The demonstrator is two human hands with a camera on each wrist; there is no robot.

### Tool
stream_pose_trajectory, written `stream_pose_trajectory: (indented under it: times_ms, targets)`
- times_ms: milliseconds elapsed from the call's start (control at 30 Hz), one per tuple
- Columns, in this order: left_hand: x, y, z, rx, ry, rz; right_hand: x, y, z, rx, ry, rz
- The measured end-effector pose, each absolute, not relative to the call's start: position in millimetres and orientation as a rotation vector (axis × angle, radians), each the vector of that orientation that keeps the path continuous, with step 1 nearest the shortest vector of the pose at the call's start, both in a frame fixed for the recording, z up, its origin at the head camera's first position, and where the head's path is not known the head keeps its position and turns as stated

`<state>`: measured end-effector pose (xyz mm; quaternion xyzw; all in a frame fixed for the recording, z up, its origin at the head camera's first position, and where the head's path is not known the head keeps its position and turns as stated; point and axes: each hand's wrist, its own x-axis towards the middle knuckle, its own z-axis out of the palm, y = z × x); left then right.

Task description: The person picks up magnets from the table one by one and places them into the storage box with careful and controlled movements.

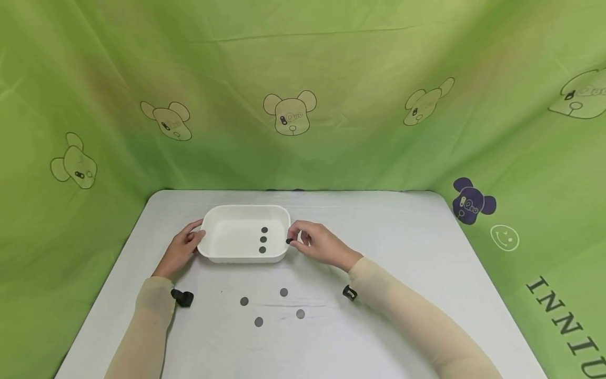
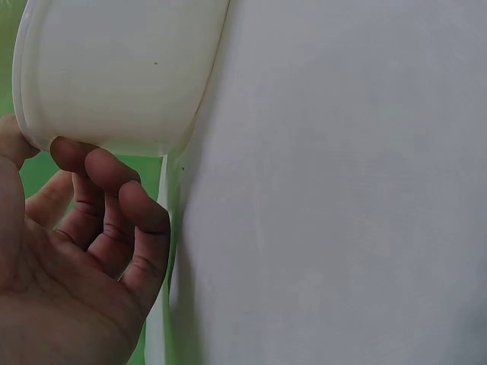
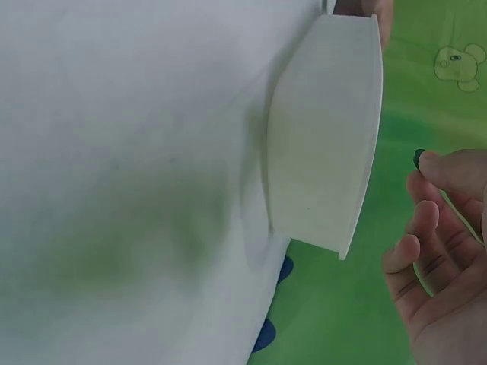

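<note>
A white rectangular tub (image 1: 246, 260) with rounded corners stands toward the back of the table in the head view. My left hand (image 1: 182, 248) holds its left end, thumb on the rim and fingertips under it against the outer wall (image 2: 114, 84). At the opposite end, my right hand (image 1: 326, 246) pinches a small black disc (image 1: 289, 241) between thumb and index finger, right at the rim. The right wrist view shows the same disc (image 3: 418, 158) edge-on, the other fingers loosely curled. Inside the tub, three dark round discs (image 1: 263, 239) lie in a short row near the right end.
Several grey discs (image 1: 244, 301) lie scattered on the white-covered table (image 1: 379, 326) in front of the tub. Green cloth (image 1: 293, 163) with bear-head prints hangs behind the table and along both sides. A black wrist device (image 1: 182, 298) sits at the left sleeve, another (image 1: 350, 292) at the right.
</note>
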<state>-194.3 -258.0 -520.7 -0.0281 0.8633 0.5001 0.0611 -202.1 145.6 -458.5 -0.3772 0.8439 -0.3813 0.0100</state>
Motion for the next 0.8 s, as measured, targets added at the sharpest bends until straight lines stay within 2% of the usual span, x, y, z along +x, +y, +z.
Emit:
stream_pose_trajectory:
  times_ms: [800]
  targets:
    - [-194,-256,-519,-0.085,2.612,1.527,-238,116,-463,-1.054,2.582,-1.124]
